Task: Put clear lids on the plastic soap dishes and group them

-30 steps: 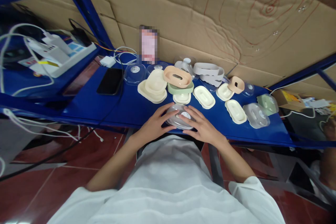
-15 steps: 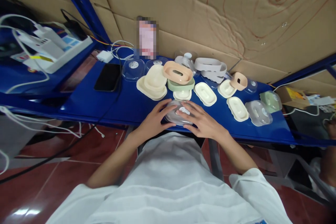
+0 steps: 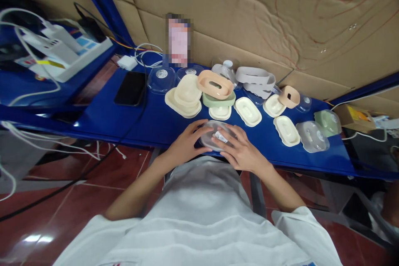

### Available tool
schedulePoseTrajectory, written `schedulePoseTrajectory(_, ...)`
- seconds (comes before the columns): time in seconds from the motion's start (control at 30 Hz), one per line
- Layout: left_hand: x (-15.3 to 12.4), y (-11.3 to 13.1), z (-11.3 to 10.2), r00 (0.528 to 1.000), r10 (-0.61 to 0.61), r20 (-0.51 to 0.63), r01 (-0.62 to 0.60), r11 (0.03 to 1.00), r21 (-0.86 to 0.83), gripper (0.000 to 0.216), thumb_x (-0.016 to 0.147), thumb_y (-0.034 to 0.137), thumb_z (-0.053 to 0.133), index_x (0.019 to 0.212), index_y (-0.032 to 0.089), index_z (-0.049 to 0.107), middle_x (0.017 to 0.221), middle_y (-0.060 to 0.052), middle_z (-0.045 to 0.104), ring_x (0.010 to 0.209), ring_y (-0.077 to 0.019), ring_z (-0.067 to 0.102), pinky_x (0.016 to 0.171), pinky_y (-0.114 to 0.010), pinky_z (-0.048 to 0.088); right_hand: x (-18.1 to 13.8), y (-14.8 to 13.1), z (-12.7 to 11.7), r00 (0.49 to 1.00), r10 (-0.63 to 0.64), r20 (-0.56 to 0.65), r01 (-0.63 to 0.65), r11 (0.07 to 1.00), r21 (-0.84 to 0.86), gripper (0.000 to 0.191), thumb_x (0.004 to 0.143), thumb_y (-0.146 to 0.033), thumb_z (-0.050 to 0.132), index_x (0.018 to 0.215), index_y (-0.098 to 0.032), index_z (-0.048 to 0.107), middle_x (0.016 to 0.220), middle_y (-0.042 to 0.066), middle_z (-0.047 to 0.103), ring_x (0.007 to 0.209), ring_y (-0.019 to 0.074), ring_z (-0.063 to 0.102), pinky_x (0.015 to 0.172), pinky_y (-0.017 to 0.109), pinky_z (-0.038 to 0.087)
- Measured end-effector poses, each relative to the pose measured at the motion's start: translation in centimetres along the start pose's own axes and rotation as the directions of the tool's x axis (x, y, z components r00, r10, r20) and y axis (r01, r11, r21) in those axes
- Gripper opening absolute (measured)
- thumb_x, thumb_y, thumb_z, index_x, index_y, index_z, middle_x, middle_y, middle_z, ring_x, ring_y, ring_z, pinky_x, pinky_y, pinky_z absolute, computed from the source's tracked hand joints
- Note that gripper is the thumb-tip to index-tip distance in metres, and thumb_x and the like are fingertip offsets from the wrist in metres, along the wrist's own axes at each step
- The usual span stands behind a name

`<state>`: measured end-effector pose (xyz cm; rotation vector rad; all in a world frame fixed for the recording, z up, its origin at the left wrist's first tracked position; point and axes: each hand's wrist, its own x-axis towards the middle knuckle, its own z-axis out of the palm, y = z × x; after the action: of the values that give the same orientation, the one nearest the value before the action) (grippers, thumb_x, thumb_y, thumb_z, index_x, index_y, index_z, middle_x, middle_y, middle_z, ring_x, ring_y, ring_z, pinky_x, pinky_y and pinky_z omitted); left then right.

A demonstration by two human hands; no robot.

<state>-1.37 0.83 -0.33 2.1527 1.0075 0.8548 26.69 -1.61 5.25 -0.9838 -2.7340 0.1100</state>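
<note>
A clear plastic lid (image 3: 215, 133) with a white sticker lies at the near edge of the blue shelf (image 3: 124, 120). My left hand (image 3: 185, 145) grips its left side, fingers curled over the rim. My right hand (image 3: 238, 149) rests on its right side, fingertips pressing near the sticker. Just behind the lid lie cream soap-dish trays (image 3: 247, 111) and a peach dish (image 3: 215, 84) stacked on a green one (image 3: 218, 100).
A black phone (image 3: 131, 88) lies at the left of the shelf beside cables and a white charger (image 3: 126, 62). More cream trays (image 3: 183, 96), grey dishes (image 3: 254, 77) and clear lids (image 3: 312, 136) spread to the right. Cardboard lines the wall behind. A power strip (image 3: 62, 56) sits far left.
Both hands stayed on the clear lid and shifted slightly on it; the right fingertips moved closer to the sticker. The camera drifted a little.
</note>
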Motion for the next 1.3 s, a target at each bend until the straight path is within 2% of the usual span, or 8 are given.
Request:
schedulePoseTrajectory(0.13,0.1,0.1,-0.1,1.000,0.007,0.006,-0.007,1.000,0.017,0.073,0.094,0.044,0.082,0.160,0.037,0.051,0.167,-0.011,0.045,0.154,-0.0337,0.049,0.129,-0.055,0.044,-0.3,0.5,1.0,0.999,0.023,-0.031,-0.021,0.998,0.065,0.059,0.109,-0.034,0.055,0.167,-0.027,0.045,0.176,0.014,0.037,0.167,0.0375,0.028,0.130,0.067,0.036)
schedulePoseTrajectory(0.23,0.1,0.1,-0.2,1.000,0.014,0.005,-0.015,1.000,0.014,0.072,0.094,0.045,0.082,0.159,0.036,0.052,0.167,-0.011,0.045,0.154,-0.0332,0.049,0.129,-0.054,0.043,-0.5,0.2,1.3,0.998,0.055,-0.024,-0.055,0.998,0.027,0.059,0.109,-0.036,0.056,0.168,-0.030,0.045,0.177,0.013,0.035,0.168,0.0381,0.025,0.131,0.069,0.033)
schedulePoseTrajectory(0.53,0.1,0.0,-0.2,1.000,-0.003,0.014,0.003,1.000,-0.009,0.071,0.092,0.047,0.084,0.157,0.037,0.055,0.162,-0.011,0.049,0.151,-0.0327,0.052,0.128,-0.055,0.045,-0.5,-0.5,0.4,1.000,0.001,-0.031,-0.002,0.999,-0.037,0.061,0.110,-0.032,0.055,0.169,-0.023,0.042,0.176,0.018,0.036,0.165,0.0389,0.028,0.130,0.066,0.036)
schedulePoseTrajectory(0.73,-0.2,0.1,-0.2,1.000,-0.008,0.017,0.008,1.000,0.009,0.070,0.092,0.051,0.083,0.156,0.037,0.058,0.165,-0.009,0.050,0.151,-0.0320,0.054,0.127,-0.051,0.047,-1.0,0.2,1.2,0.996,-0.054,-0.074,0.049,0.997,-0.063,0.057,0.110,-0.033,0.054,0.166,-0.025,0.047,0.172,0.012,0.045,0.162,0.0371,0.034,0.130,0.067,0.035)
schedulePoseTrajectory(0.87,-0.5,0.3,-0.1,0.999,0.045,-0.009,-0.044,0.998,0.036,0.068,0.096,0.056,0.077,0.158,0.038,0.057,0.172,-0.006,0.047,0.152,-0.0313,0.055,0.126,-0.048,0.049,-1.5,0.5,2.2,0.990,-0.070,-0.125,0.063,0.996,-0.064,0.053,0.110,-0.036,0.054,0.162,-0.029,0.052,0.168,0.011,0.051,0.159,0.0358,0.040,0.128,0.065,0.037)
schedulePoseTrajectory(1.0,-0.8,0.5,-0.1,0.994,0.098,-0.043,-0.096,0.994,0.047,0.069,0.098,0.055,0.074,0.161,0.039,0.052,0.174,-0.005,0.044,0.149,-0.0301,0.058,0.124,-0.046,0.052,-1.8,0.5,2.8,0.983,-0.030,-0.179,0.028,1.000,-0.013,0.051,0.109,-0.037,0.054,0.159,-0.030,0.056,0.170,0.011,0.048,0.163,0.0366,0.034,0.129,0.065,0.037)
schedulePoseTrajectory(1.17,-0.8,0.2,0.0,0.985,0.167,-0.046,-0.164,0.985,0.061,0.063,0.101,0.049,0.073,0.160,0.038,0.054,0.166,-0.005,0.055,0.146,-0.0289,0.062,0.122,-0.046,0.054,-1.8,0.5,3.0,0.983,-0.052,-0.178,0.049,0.999,-0.022,0.051,0.108,-0.034,0.056,0.159,-0.034,0.056,0.168,0.008,0.052,0.161,0.0357,0.038,0.132,0.066,0.031)
schedulePoseTrajectory(1.3,-0.5,0.2,0.2,0.990,0.121,-0.067,-0.116,0.991,0.069,0.065,0.100,0.051,0.073,0.160,0.037,0.054,0.169,-0.008,0.051,0.147,-0.0287,0.061,0.123,-0.046,0.053,-1.6,0.9,2.9,0.979,-0.043,-0.201,0.048,0.999,0.022,0.050,0.108,-0.033,0.056,0.158,-0.030,0.057,0.167,0.010,0.052,0.162,0.0356,0.036,0.132,0.065,0.032)
